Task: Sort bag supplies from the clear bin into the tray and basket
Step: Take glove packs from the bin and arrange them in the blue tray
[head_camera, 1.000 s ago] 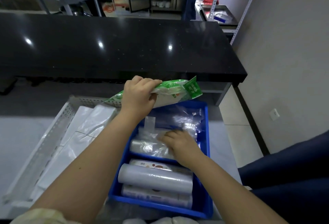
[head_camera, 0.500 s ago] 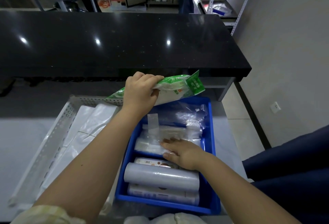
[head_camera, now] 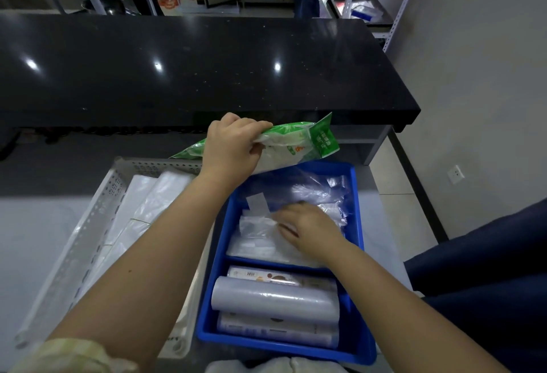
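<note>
White plastic bags (head_camera: 142,209) lie flat in the perforated white basket (head_camera: 97,215) on the left, and above its far right corner the left hand (head_camera: 232,147) is curled tight around a green and white packet (head_camera: 299,147), held tilted in the air over the far edge of the blue tray (head_camera: 359,224). To the right, the tray's far compartment holds crumpled clear bags (head_camera: 260,236), on which the right hand (head_camera: 310,232) rests palm down with fingers loosely spread, gripping nothing that can be made out. Its near compartment holds three rolls (head_camera: 275,298) lying side by side.
</note>
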Demonstrator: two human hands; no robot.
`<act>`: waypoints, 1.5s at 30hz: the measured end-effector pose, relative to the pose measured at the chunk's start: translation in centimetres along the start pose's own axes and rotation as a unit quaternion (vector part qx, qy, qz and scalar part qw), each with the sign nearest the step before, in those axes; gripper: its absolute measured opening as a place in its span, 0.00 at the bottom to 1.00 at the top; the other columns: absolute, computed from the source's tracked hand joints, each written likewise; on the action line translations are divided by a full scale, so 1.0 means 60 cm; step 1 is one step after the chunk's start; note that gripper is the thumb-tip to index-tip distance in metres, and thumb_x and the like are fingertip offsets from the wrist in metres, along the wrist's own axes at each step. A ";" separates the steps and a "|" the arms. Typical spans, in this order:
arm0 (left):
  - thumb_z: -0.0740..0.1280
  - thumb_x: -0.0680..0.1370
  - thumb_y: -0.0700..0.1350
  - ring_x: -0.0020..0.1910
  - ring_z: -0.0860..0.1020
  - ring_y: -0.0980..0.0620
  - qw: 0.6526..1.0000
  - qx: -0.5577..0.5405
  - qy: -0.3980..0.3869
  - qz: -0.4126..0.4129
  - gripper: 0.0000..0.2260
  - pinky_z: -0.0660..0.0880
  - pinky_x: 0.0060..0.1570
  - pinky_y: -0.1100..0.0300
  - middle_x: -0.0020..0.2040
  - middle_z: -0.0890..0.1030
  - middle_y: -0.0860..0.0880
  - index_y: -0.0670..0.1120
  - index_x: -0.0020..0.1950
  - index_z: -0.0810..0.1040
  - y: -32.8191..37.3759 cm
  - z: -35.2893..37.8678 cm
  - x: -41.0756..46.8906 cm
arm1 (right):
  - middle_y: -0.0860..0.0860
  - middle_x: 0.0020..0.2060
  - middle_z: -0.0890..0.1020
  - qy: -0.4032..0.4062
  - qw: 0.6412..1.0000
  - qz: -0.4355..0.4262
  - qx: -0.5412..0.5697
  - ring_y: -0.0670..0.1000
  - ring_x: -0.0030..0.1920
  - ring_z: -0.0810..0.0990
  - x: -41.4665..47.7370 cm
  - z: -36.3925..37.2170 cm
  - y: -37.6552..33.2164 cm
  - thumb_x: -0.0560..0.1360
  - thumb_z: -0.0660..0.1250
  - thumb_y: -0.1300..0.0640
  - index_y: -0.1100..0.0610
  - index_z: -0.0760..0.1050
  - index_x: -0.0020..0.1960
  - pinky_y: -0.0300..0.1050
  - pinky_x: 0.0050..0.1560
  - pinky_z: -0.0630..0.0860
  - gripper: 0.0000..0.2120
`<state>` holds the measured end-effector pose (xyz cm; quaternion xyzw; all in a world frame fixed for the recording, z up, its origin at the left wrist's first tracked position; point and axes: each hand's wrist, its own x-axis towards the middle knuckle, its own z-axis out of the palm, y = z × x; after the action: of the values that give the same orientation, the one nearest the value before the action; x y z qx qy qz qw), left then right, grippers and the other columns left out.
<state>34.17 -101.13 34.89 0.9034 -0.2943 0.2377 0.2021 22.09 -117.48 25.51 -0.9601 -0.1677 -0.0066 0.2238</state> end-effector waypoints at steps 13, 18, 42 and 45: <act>0.71 0.69 0.39 0.48 0.75 0.44 1.000 0.000 -0.011 -0.001 0.18 0.68 0.43 0.51 0.49 0.84 0.51 0.49 0.59 0.81 -0.009 -0.001 0.031 | 0.52 0.67 0.68 -0.195 0.943 0.257 -0.078 0.60 0.66 0.66 0.159 0.008 0.089 0.75 0.57 0.41 0.44 0.60 0.72 0.58 0.64 0.66 0.27; 0.72 0.68 0.38 0.47 0.76 0.44 1.000 -0.010 -0.012 0.001 0.19 0.69 0.42 0.51 0.48 0.84 0.51 0.49 0.58 0.81 -0.017 0.006 0.028 | 0.52 0.69 0.64 -0.255 0.927 0.269 -0.063 0.61 0.66 0.62 0.173 0.015 0.105 0.74 0.56 0.40 0.41 0.58 0.72 0.58 0.65 0.63 0.27; 0.71 0.71 0.41 0.48 0.76 0.45 0.999 -0.029 -0.022 0.029 0.18 0.70 0.43 0.51 0.52 0.83 0.51 0.50 0.60 0.80 0.025 -0.010 0.057 | 0.56 0.29 0.77 0.138 0.973 0.025 -0.185 0.58 0.29 0.76 0.075 -0.061 0.027 0.46 0.73 0.66 0.57 0.78 0.33 0.47 0.29 0.71 0.16; 0.70 0.72 0.43 0.49 0.75 0.46 0.998 -0.039 -0.037 0.044 0.17 0.69 0.44 0.52 0.51 0.83 0.52 0.51 0.60 0.79 0.048 0.003 0.067 | 0.56 0.31 0.78 0.145 0.970 0.044 -0.190 0.58 0.33 0.77 0.038 -0.074 0.021 0.49 0.75 0.65 0.58 0.79 0.37 0.49 0.33 0.73 0.16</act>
<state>35.29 -105.11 37.60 0.8890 -0.3502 0.2013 0.2157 24.96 -119.75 29.18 -0.9802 -0.0864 -0.1681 0.0591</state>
